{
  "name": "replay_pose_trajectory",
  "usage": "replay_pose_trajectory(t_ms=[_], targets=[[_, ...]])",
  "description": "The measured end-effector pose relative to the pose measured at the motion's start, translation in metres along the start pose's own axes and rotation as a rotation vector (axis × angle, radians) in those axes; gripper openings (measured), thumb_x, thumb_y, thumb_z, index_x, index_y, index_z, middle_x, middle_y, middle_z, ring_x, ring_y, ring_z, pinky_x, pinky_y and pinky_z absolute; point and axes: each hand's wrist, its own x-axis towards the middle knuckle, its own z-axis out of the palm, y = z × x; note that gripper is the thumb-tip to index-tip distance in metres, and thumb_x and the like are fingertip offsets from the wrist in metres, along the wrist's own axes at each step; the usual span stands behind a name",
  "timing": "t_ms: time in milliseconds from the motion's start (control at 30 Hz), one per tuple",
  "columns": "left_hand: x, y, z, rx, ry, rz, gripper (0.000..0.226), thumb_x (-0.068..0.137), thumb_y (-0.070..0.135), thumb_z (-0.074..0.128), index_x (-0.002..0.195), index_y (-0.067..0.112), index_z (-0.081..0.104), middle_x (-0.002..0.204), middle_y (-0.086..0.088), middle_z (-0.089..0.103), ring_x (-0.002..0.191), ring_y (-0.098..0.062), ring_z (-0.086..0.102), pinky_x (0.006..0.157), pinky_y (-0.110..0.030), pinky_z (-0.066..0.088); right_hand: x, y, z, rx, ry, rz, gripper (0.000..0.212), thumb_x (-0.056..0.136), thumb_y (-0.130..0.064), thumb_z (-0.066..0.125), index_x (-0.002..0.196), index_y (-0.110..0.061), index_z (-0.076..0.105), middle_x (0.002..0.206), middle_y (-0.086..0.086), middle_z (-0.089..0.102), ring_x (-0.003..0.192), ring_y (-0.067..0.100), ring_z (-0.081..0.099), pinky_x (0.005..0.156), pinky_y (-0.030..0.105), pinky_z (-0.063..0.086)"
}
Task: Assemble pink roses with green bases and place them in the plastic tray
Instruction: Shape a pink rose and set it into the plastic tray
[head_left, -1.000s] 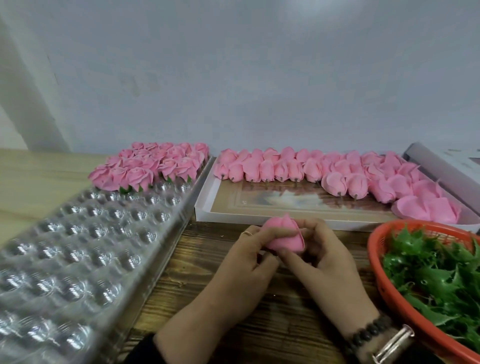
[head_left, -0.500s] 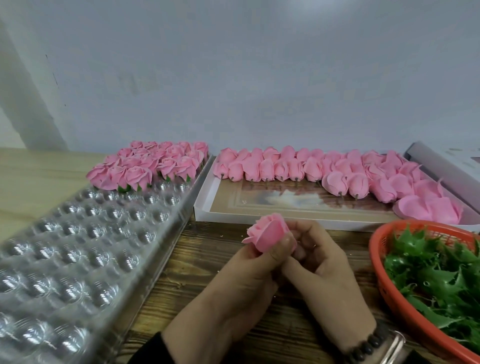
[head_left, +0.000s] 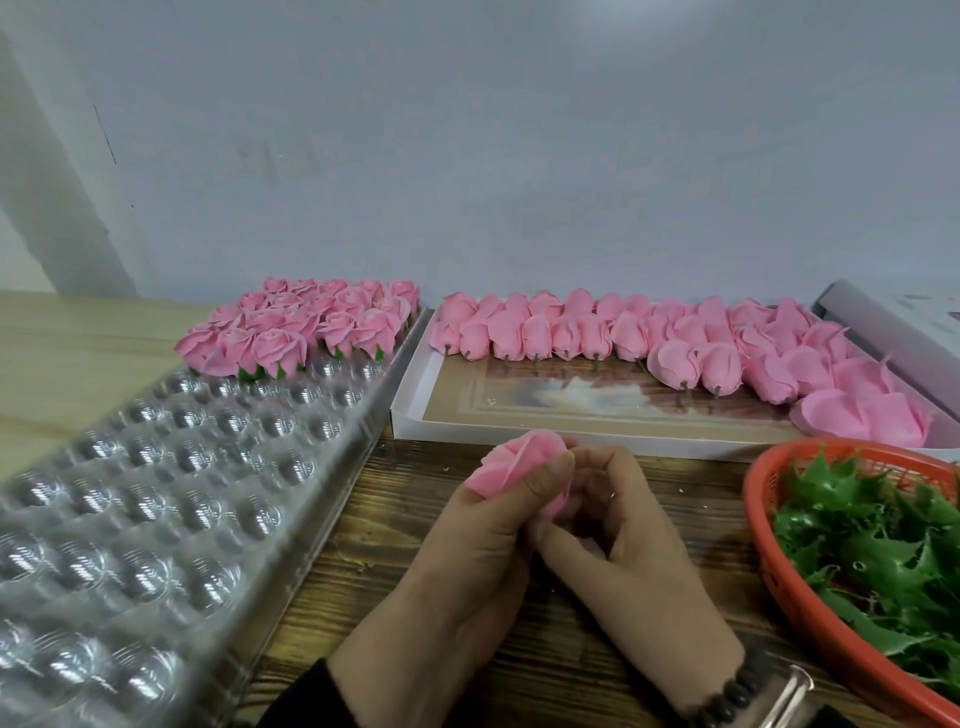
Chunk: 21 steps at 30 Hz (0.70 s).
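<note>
A person's two hands meet over a dark wooden table (head_left: 613, 670), seen from above. The left hand (head_left: 467, 561) pinches a pink rose (head_left: 511, 462) between thumb and fingers, the thumb pressed across its petals. The right hand (head_left: 628, 540) sits just beside it with fingers curled in at the underside of the same rose; what exactly those fingertips grip is hidden. A dark bead bracelet (head_left: 727, 693) circles the right wrist.

To the left, a clear plastic tray (head_left: 171, 499) with rows of round cups runs from near to far. At its far end stand finished roses (head_left: 311, 327) with green bases showing beneath them. The nearer cups hold nothing.

Beyond the hands, a shallow white box (head_left: 519, 428) holds a row of unassembled pink rose heads (head_left: 649, 338) lying on their sides along its far edge and right side. At the near right, an orange basket (head_left: 779, 561) holds a heap of spiky green bases (head_left: 883, 551). A pale wall (head_left: 467, 156) rises behind.
</note>
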Motion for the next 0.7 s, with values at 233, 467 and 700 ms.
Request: replay_pose_trajectory(t_ms=[233,467,700], targets=[[0.000,-0.001,-0.003,0.139,0.034,0.072,0.038,0.070,0.017,0.071,0.104,0.003,0.061,0.090,-0.017,0.062,0.086,-0.028,0.060,0.077,-0.040,0.046,0.001,-0.001,-0.002,-0.288,0.095,-0.204,0.024,0.073,-0.007,0.064,0.088,-0.025,0.058,0.081,-0.005,0.059,0.076,0.010,0.058,0.068,0.015,0.046],[-0.001,-0.002,-0.006,0.319,-0.011,0.170,0.017,0.071,0.011,0.070,0.088,0.009,0.066,0.087,-0.016,0.062,0.085,-0.027,0.059,0.078,-0.041,0.046,0.001,-0.010,-0.008,-0.183,0.018,-0.249,0.040,0.074,0.019,0.052,0.091,-0.012,0.069,0.092,0.003,0.061,0.089,0.004,0.059,0.075,0.009,0.043],[0.001,-0.001,-0.004,0.188,0.131,0.080,0.034,0.060,0.016,0.080,0.089,0.007,0.064,0.087,-0.015,0.063,0.089,-0.027,0.058,0.076,-0.035,0.042,0.000,-0.005,-0.007,-0.111,0.119,-0.167,0.045,0.075,0.020,0.051,0.090,-0.021,0.060,0.080,-0.004,0.063,0.071,0.001,0.057,0.063,0.006,0.040]])
